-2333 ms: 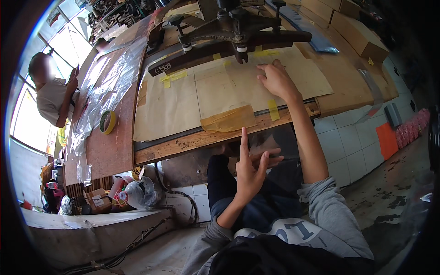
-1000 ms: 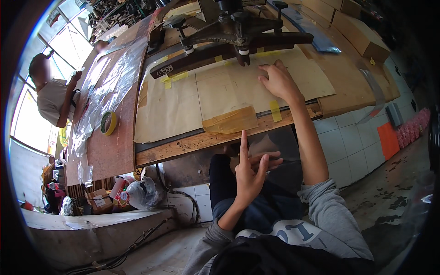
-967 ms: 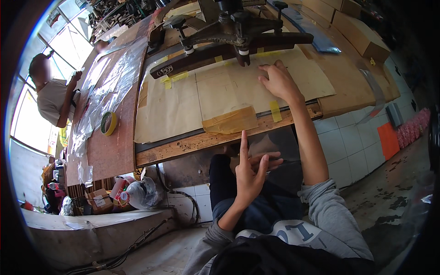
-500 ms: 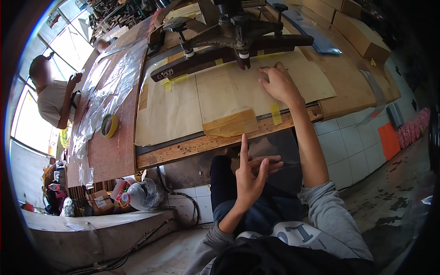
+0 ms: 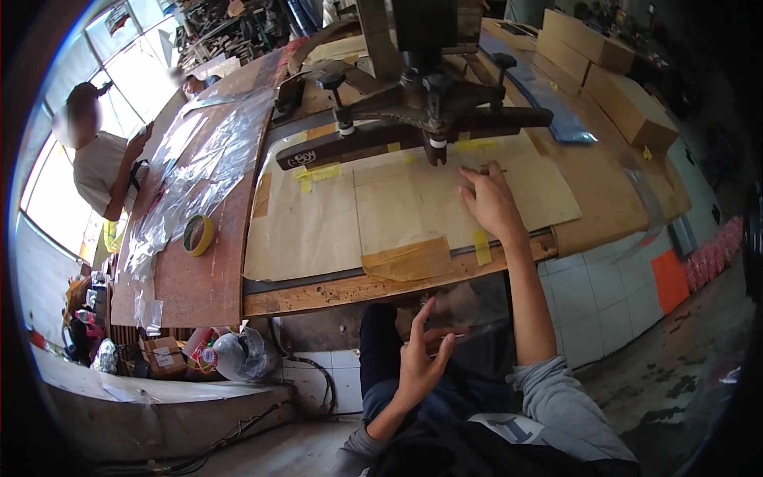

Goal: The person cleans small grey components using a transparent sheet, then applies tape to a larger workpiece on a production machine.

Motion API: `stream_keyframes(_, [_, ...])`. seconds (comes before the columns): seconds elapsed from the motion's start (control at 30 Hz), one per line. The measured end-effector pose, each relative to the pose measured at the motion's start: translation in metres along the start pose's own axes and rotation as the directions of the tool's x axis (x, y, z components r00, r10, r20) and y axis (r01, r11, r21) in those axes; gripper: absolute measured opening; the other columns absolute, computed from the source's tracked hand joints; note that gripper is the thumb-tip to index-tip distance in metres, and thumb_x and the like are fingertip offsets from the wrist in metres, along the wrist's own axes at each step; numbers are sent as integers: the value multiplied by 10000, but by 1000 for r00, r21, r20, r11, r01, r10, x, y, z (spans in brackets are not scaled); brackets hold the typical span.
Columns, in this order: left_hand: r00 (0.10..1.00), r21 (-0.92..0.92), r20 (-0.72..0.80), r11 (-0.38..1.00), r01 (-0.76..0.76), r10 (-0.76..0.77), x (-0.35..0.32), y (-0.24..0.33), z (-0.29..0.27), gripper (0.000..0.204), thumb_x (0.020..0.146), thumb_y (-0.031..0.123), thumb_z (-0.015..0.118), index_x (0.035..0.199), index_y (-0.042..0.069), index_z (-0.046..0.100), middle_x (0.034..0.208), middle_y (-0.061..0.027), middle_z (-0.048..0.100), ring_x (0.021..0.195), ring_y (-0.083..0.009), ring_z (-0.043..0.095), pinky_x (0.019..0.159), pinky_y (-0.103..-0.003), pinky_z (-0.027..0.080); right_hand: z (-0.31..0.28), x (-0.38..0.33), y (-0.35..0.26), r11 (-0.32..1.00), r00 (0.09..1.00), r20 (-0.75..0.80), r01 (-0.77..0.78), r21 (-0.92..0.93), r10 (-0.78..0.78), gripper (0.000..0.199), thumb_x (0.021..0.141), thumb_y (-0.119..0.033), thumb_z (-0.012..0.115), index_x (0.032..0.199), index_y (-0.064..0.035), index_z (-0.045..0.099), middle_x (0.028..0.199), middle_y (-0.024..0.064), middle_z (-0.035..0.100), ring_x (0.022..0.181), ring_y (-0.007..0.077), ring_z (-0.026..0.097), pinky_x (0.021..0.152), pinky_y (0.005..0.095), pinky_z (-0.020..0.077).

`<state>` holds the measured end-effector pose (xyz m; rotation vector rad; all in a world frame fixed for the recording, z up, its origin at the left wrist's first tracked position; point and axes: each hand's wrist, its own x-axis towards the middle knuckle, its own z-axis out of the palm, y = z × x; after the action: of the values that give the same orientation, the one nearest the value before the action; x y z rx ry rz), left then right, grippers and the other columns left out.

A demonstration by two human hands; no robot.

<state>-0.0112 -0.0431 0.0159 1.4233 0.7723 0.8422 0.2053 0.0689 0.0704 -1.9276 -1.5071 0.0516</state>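
My right hand (image 5: 490,200) hovers over or rests on the right part of a tan paper sheet (image 5: 389,211); whether it touches cannot be told. Its fingers are apart with nothing visible in them. Just beyond the fingertips, a dark metal clamping bar (image 5: 358,149) of a press spans the sheet. Below the table's front edge, above my lap, my left hand (image 5: 421,364) is held up empty with fingers spread. A brown tape patch (image 5: 407,259) and a yellow tape strip (image 5: 482,248) lie at the sheet's near edge.
A roll of yellow tape (image 5: 199,235) sits on the reddish board at left, beside clear plastic film (image 5: 195,151). Cardboard boxes (image 5: 628,103) and a blue plastic-wrapped pack (image 5: 556,119) lie at right. Another person (image 5: 99,171) stands beyond the left side of the table.
The view has tilted, so the table and press sit lower in the picture. Both hands keep nearly the same pose. The person at left has shifted slightly.
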Motion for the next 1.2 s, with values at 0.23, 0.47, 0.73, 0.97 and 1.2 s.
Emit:
stream_keyframes(0.23, [999, 73, -46, 997, 0, 3, 6, 11, -7, 427, 859, 45, 532, 1252, 37, 363, 916, -94, 660, 870, -149, 631, 722, -232, 484, 4, 4, 8, 993, 997, -12, 78, -91, -79, 342, 796, -131, 590, 1115, -10, 562, 997, 232, 508, 938, 371, 519, 839, 403, 415])
stream_keyframes(0.47, [1000, 133, -28, 991, 9, -5, -5, 10, -28, 259, 858, 29, 524, 1117, 25, 515, 868, -81, 665, 832, -139, 644, 675, -220, 490, 4, 4, 14, 993, 997, 11, 73, -90, -72, 341, 819, -136, 582, 1148, -49, 559, 950, 178, 490, 805, 293, 519, 743, 367, 429])
stream_keyframes(0.73, [835, 460, -432, 880, -119, 340, -2, 38, -114, 137, 854, 11, 515, 974, 3, 582, 805, -91, 652, 749, -140, 642, 649, -241, 500, 2, 3, 13, 989, 994, -23, 99, -113, -102, 345, 826, -113, 581, 1168, -71, 554, 883, 131, 485, 670, 214, 505, 656, 330, 438])
stream_keyframes(0.97, [560, 710, -611, 700, 74, 560, 12, 51, -180, 122, 844, 36, 538, 944, 1, 599, 824, -89, 646, 750, -158, 631, 678, -268, 492, -8, 1, -5, 994, 994, 39, -95, -58, 98, 338, 808, -72, 576, 1143, -32, 552, 979, 171, 506, 879, 313, 540, 782, 383, 426])
stream_keyframes(1.2, [694, 897, -414, 396, 198, 589, 18, 51, -183, 251, 815, 71, 575, 1058, 7, 583, 1055, -150, 537, 933, -274, 560, 776, -345, 460, -6, 1, 0, 997, 997, 31, -71, -40, 72, 324, 806, -57, 574, 1121, 16, 551, 950, 167, 508, 831, 295, 548, 759, 375, 431])
